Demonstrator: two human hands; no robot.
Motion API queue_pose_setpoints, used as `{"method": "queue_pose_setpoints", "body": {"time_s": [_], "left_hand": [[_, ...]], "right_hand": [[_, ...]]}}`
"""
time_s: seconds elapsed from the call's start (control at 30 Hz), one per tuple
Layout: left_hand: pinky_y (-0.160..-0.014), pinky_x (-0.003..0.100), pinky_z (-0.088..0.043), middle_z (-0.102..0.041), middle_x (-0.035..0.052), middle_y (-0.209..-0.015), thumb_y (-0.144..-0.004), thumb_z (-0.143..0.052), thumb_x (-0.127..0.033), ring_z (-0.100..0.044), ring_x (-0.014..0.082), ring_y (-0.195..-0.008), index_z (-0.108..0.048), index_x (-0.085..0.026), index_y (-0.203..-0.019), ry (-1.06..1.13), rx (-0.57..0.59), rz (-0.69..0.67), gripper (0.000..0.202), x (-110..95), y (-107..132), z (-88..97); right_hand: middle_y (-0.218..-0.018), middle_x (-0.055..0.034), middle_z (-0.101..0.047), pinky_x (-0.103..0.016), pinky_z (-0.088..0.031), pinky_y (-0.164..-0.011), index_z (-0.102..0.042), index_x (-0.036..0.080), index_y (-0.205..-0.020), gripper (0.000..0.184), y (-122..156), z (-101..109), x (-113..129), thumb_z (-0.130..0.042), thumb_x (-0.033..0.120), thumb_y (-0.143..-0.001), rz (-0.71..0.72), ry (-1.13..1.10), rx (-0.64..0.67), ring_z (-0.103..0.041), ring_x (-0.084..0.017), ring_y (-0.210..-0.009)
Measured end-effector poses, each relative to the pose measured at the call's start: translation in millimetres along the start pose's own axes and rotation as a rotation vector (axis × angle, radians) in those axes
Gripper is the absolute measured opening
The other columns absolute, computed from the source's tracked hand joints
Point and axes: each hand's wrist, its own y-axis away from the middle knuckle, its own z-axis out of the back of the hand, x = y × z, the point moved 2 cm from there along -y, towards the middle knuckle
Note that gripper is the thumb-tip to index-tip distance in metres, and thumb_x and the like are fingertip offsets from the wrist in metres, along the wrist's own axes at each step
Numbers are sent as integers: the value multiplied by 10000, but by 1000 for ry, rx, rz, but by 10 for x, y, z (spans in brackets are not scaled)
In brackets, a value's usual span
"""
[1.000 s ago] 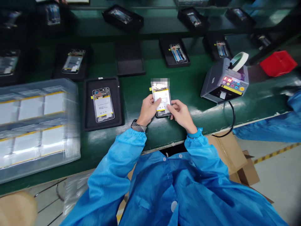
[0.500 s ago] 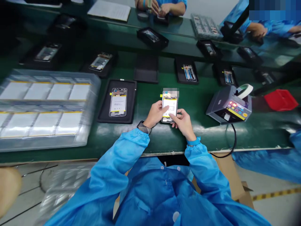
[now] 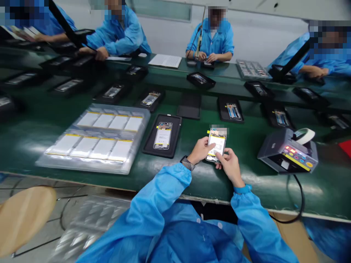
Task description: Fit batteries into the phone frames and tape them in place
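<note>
Both my hands hold an open phone body [image 3: 216,145] with a white battery and yellow strips above the green belt [image 3: 241,146]. My left hand [image 3: 200,150] grips its left edge, thumb lying on the battery. My right hand [image 3: 229,165] closes on the lower right corner, with the thumb pressing the bottom of the battery. To the left, another phone body [image 3: 162,135] lies in a black tray [image 3: 149,140].
A clear tray of white batteries [image 3: 95,138] sits at the left. A grey tape dispenser [image 3: 287,152] stands at the right, its cable running off the edge. More black trays with phones lie farther back. Several people in blue coats sit across the line. A wooden stool [image 3: 24,215] stands lower left.
My head has tilted up, so the seated people across the line came into view. My hands keep holding the phone body, with the right thumb pressing near its bottom.
</note>
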Motion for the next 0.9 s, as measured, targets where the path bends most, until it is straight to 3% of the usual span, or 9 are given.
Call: {"method": "queue_pose_setpoints", "body": {"time_s": [0.13,0.23,0.33,0.67,0.77,0.9], "left_hand": [[-804,326,-565,-767,141,-1044,-796,-809,-242,-719,213,-882,-671,-105,-997,-27,-48,-9,280,20,-20,-1],[-786,322,-559,-767,149,-1057,-790,-798,-211,-716,211,-871,-680,-95,-1006,-54,-27,-19,272,32,-33,5],[-774,328,-557,-768,140,-1028,-761,-835,-246,-712,210,-842,-684,-95,-990,-68,-19,-34,313,49,-43,17],[-895,430,-572,-778,151,-1004,-646,-952,-347,-726,227,-855,-706,-94,-990,-21,-89,35,492,101,-81,117],[-881,397,-568,-780,157,-1026,-604,-962,-409,-729,228,-874,-701,-92,-1005,-63,-56,31,575,20,-15,125],[-809,376,-578,-785,147,-956,-559,-964,-475,-739,240,-816,-697,-85,-1000,-148,-10,66,647,-140,16,102]], "right_hand": [[-551,11,-655,-208,-374,-340,-447,242,-950,731,11,4,-18,-896,686,-582,-1,6,0,-529,-143,-356],[-543,-1,-647,-212,-378,-343,-472,235,-944,702,-5,17,-48,-874,710,-619,12,-1,-27,-539,-151,-360],[-537,1,-636,-220,-380,-335,-493,232,-925,668,-34,26,-79,-862,712,-645,13,-21,-28,-533,-153,-349],[-553,-30,-670,-218,-393,-327,-480,227,-928,773,-114,3,-134,-928,681,-492,16,-48,30,-535,-155,-350],[-590,-33,-693,-211,-379,-314,-470,226,-909,734,-96,-40,-163,-904,682,-531,65,-82,29,-534,-146,-344],[-536,5,-644,-198,-344,-306,-483,220,-901,632,-100,-83,-168,-729,770,-711,114,-131,13,-530,-144,-337]]}}
